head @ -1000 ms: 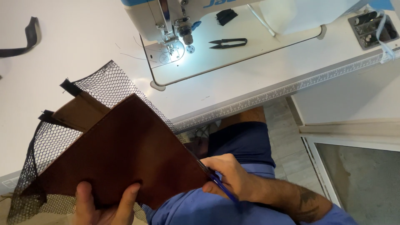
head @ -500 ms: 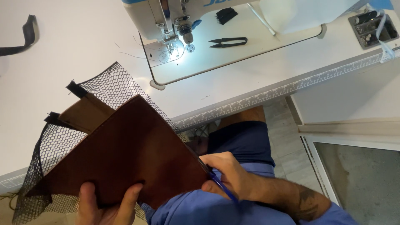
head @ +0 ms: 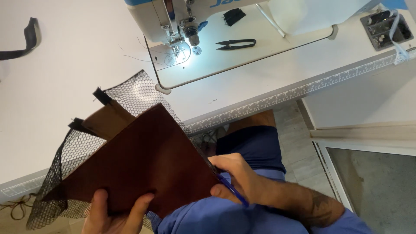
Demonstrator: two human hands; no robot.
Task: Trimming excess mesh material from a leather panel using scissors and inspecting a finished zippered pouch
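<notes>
- While the head camera looks straight down, the left hand (head: pixel 115 212) pinches the near edge of a dark brown leather panel (head: pixel 143 164), thumb and fingers clamped on it low in the picture.
- Right hand (head: pixel 236 175) is closed around a blue-handled tool (head: pixel 232 190) at the panel's right edge; whether it is scissors or a marker cannot be told, since the working end is hidden.
- Black mesh netting (head: pixel 80 147) fans out behind the brown panel, with black binding strips at its upper corners, and a lighter brown piece (head: pixel 106 121) sits between mesh and panel.
- All of it hangs over the front edge of the white sewing table (head: pixel 65 69), above the person's lap in blue cloth.
- Up on the table, a white sewing machine (head: pixel 173 21) stands with its lamp lit on the needle plate.
- Black thread snips (head: pixel 236 43) lie on the machine bed, right of the needle.
- A printed ruler strip (head: pixel 303 91) runs along the table's front edge.
- A black strap (head: pixel 26 41) lies at far left on the tabletop.
- A small tray of parts (head: pixel 385 28) sits at the far right corner.
- Tiled floor (head: pixel 299 147) shows beneath the table.
</notes>
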